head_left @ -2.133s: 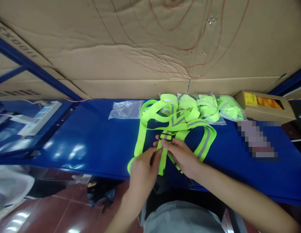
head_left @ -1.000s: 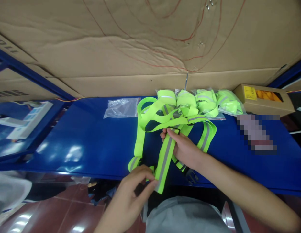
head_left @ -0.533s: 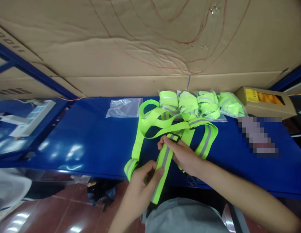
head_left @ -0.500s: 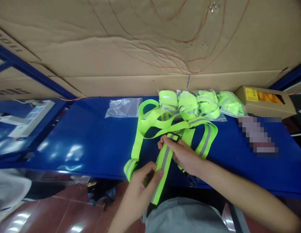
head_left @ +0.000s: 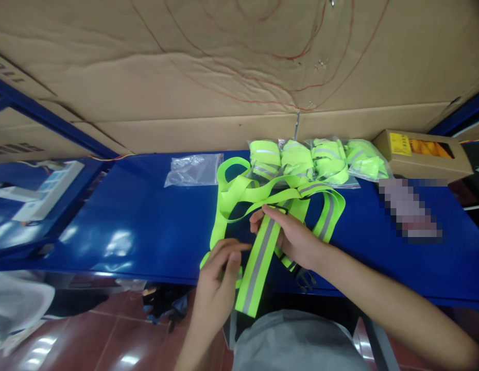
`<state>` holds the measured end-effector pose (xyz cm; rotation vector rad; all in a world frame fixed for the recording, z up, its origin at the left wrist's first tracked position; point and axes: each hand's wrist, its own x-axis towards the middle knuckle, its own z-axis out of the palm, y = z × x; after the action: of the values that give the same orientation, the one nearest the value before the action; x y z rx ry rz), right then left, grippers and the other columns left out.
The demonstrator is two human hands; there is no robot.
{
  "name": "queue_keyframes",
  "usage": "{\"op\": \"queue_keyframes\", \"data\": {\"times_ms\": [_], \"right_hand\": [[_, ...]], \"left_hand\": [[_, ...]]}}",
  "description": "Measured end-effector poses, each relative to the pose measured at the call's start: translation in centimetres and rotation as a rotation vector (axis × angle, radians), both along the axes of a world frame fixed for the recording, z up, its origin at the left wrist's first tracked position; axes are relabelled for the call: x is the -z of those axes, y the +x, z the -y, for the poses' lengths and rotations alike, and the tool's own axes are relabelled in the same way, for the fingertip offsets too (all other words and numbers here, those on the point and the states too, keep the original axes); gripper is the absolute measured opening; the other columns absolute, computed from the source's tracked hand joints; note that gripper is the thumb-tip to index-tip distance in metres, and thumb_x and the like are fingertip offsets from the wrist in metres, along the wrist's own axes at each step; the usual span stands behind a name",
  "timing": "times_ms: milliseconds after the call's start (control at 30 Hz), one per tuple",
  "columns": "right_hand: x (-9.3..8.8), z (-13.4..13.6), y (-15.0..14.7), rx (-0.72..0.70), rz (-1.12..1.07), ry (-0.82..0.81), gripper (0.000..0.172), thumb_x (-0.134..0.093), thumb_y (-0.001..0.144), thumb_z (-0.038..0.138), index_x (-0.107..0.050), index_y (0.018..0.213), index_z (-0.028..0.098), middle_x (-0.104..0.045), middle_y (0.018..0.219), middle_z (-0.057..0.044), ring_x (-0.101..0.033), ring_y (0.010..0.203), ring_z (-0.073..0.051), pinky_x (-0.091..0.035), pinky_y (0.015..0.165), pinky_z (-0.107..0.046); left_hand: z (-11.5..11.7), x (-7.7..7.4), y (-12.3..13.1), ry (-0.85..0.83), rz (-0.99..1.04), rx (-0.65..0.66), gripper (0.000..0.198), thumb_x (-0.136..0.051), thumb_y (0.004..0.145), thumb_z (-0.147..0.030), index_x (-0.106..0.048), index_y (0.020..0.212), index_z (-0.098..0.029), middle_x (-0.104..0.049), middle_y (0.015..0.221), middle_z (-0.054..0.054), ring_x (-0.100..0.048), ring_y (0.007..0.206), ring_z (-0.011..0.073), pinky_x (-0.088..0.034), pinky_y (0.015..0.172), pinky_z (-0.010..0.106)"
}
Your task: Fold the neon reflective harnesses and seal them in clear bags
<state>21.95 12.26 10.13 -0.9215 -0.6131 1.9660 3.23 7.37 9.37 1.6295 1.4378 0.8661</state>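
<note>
A neon-yellow reflective strap harness (head_left: 239,193) with grey stripes lies spread on the blue table (head_left: 147,226). My right hand (head_left: 291,237) is closed on the harness where a black buckle (head_left: 276,207) sits, pinning the wide striped strap (head_left: 258,263) that hangs over the table's front edge. My left hand (head_left: 218,273) is at the front edge beside that strap, fingers curled and pinching the left strap's folded end; the exact grip is partly hidden.
Several bagged folded harnesses (head_left: 320,159) lie along the back. An empty clear plastic bag (head_left: 193,169) lies to their left. A cardboard box (head_left: 421,154) sits at the back right. Cardboard sheets (head_left: 224,77) form the back wall. A white power strip (head_left: 42,188) lies far left.
My left hand let go of the wide striped strap and shifted left to the neighbouring strap end. The wide strap now hangs straighter over the edge. My right hand stayed at the buckle.
</note>
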Motion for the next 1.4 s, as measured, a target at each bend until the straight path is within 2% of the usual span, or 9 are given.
{"op": "queue_keyframes", "data": {"times_ms": [133,300,467,700,833,933,1167,1300,1400], "right_hand": [[-0.2,-0.1,0.4,-0.024,-0.006,0.031,0.041,-0.074,0.084,0.062,-0.078,0.089,0.021,-0.07,0.089,-0.004,-0.062,0.086,-0.018,-0.047,0.071,-0.028],[-0.5,-0.7,1.3,0.146,0.094,0.059,0.039,-0.075,0.084,0.06,-0.079,0.088,0.021,-0.072,0.091,-0.004,-0.063,0.09,-0.018,-0.048,0.076,-0.028],[-1.1,-1.7,2.8,0.281,0.162,0.125,0.037,-0.076,0.085,0.058,-0.08,0.093,0.022,-0.073,0.095,-0.004,-0.065,0.095,-0.018,-0.052,0.087,-0.03],[-0.9,-3.0,4.6,0.432,0.3,0.132,0.042,-0.079,0.081,0.061,-0.079,0.097,0.022,-0.072,0.097,-0.005,-0.067,0.093,-0.019,-0.055,0.079,-0.031],[-1.0,-3.0,5.0,0.455,0.34,0.175,0.041,-0.08,0.08,0.06,-0.078,0.095,0.022,-0.071,0.095,-0.004,-0.067,0.089,-0.018,-0.053,0.072,-0.029],[-1.0,-2.9,5.2,0.459,0.322,0.194,0.038,-0.083,0.078,0.058,-0.077,0.091,0.023,-0.069,0.091,-0.002,-0.064,0.083,-0.015,-0.052,0.068,-0.027],[-0.6,-2.9,5.0,0.253,0.398,0.139,0.034,-0.083,0.079,0.053,-0.077,0.091,0.021,-0.072,0.095,-0.003,-0.064,0.082,-0.014,-0.049,0.065,-0.027],[-0.5,-2.8,4.8,0.233,0.442,0.122,0.035,-0.085,0.079,0.05,-0.078,0.099,0.022,-0.076,0.094,-0.003,-0.069,0.084,-0.016,-0.05,0.063,-0.025],[-0.7,-3.0,4.9,0.247,0.374,0.084,0.031,-0.07,0.093,0.048,-0.078,0.102,0.02,-0.078,0.094,-0.004,-0.073,0.087,-0.017,-0.057,0.072,-0.026]], "left_hand": [[-0.5,1.1,1.0,-0.162,0.084,0.08,0.033,-0.061,0.095,-0.032,-0.065,0.126,-0.02,-0.072,0.111,0.008,-0.067,0.099,0.02,-0.052,0.089,0.03],[-0.5,0.2,0.7,-0.39,0.216,0.183,0.027,-0.064,0.093,-0.04,-0.069,0.103,-0.016,-0.069,0.083,0.004,-0.059,0.073,0.0144,-0.045,0.065,0.022],[-0.4,-0.6,-0.5,-0.556,0.258,0.273,0.037,-0.068,0.09,-0.052,-0.066,0.089,-0.016,-0.06,0.074,0.0,-0.048,0.062,0.0105,-0.038,0.057,0.02],[1.3,-0.1,-1.4,-0.489,0.105,0.108,0.061,-0.044,0.095,-0.072,-0.062,0.077,-0.016,-0.054,0.068,0.001,-0.048,0.066,0.0143,-0.04,0.06,0.024],[2.5,-0.5,-2.3,-0.519,-0.029,0.237,0.039,-0.072,0.084,-0.056,-0.068,0.084,-0.017,-0.058,0.074,0.0,-0.052,0.07,0.0139,-0.042,0.062,0.021],[3.1,-0.8,-3.3,-0.644,0.024,0.271,0.032,-0.075,0.085,-0.048,-0.071,0.09,-0.017,-0.064,0.081,0.001,-0.059,0.074,0.0145,-0.048,0.067,0.022],[1.3,-0.3,-5.6,-0.748,0.075,0.387,0.032,-0.085,0.075,-0.042,-0.079,0.095,-0.016,-0.069,0.077,0.001,-0.061,0.067,0.0135,-0.052,0.064,0.022],[-0.1,-0.9,-5.8,-0.627,-0.071,0.404,0.041,-0.088,0.073,-0.041,-0.082,0.108,-0.021,-0.078,0.098,0.003,-0.07,0.091,0.0208,-0.055,0.082,0.025],[-0.7,-1.7,-5.8,-0.622,-0.145,0.495,0.048,-0.085,0.076,-0.044,-0.078,0.118,-0.021,-0.078,0.105,0.004,-0.069,0.097,0.0222,-0.055,0.086,0.027]]}}
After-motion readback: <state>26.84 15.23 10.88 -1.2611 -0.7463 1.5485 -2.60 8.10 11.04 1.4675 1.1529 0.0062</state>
